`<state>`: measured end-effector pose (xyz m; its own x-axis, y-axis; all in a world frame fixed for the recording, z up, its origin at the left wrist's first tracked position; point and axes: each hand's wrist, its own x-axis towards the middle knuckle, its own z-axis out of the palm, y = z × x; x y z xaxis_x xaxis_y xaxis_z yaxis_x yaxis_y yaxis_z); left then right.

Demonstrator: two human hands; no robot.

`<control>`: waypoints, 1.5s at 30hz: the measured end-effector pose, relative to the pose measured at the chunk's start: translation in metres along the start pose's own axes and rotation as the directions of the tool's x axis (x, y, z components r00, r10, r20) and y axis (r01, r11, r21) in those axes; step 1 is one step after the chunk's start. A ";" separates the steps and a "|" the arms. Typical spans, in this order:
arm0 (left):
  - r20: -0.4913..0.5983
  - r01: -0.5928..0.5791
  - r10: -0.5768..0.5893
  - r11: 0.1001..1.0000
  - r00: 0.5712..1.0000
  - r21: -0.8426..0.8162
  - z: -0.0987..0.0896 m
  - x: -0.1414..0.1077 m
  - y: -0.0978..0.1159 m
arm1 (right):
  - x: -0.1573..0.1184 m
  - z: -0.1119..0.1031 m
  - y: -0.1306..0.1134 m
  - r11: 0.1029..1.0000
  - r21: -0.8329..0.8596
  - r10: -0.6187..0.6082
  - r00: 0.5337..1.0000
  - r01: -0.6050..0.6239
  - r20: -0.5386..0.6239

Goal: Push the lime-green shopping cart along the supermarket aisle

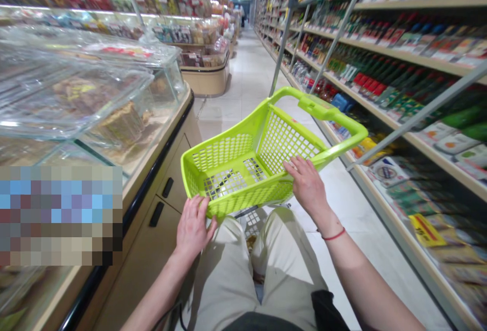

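Observation:
A lime-green plastic shopping cart (247, 196) stands across the aisle just in front of my knees, its grid walls and slotted floor showing from above. My left hand (193, 224) is closed over the rim at the cart's near left corner, fingers on top and thumb on the outer side. Farther right, my right hand (307, 181) has its fingers hooked over the near side rim, close to the end with the handle. The looped green handle (353, 125) rises to the right, untouched by either hand. Under the basket, part of a lower grid (251, 222) shows between my legs.
At left is a wooden counter (167, 163) with clear food cases (114, 93). Tall shelves (411, 57) of packaged goods line the right, with slanted metal poles (422, 113) in front. The tiled aisle (247, 62) runs ahead past a rounded display stand (207, 77).

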<state>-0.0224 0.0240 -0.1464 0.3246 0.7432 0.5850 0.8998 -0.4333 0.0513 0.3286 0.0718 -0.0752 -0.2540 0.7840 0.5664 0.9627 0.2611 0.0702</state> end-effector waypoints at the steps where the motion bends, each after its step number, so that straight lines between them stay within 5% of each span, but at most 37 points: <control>1: -0.003 -0.003 0.003 1.000 1.000 0.003 0.000 0.000 0.000 | 0.001 -0.002 0.006 1.000 -0.010 0.006 1.000 -0.006 -0.004; 6: -0.013 0.004 -0.004 1.000 1.000 0.002 0.000 0.001 0.001 | 0.000 -0.002 0.014 0.999 -0.015 0.036 0.999 -0.037 -0.033; 17: -0.025 -0.010 0.010 1.000 1.000 0.015 0.000 0.000 0.000 | -0.008 0.013 -0.029 0.999 0.041 -0.025 0.999 0.026 -0.033; 32: -0.022 -0.012 0.013 1.000 1.000 0.019 0.003 0.000 -0.001 | 0.001 -0.005 0.025 0.996 -0.071 0.051 0.995 -0.058 -0.089; 45: -0.026 -0.010 0.011 1.000 1.000 0.021 0.002 0.000 -0.001 | -0.007 0.014 -0.019 1.000 0.013 0.025 0.995 -0.024 -0.100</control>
<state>-0.0227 0.0253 -0.1479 0.3264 0.7249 0.6066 0.9024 -0.4300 0.0284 0.3105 0.0689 -0.0923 -0.2189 0.7299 0.6476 0.9673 0.2492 0.0461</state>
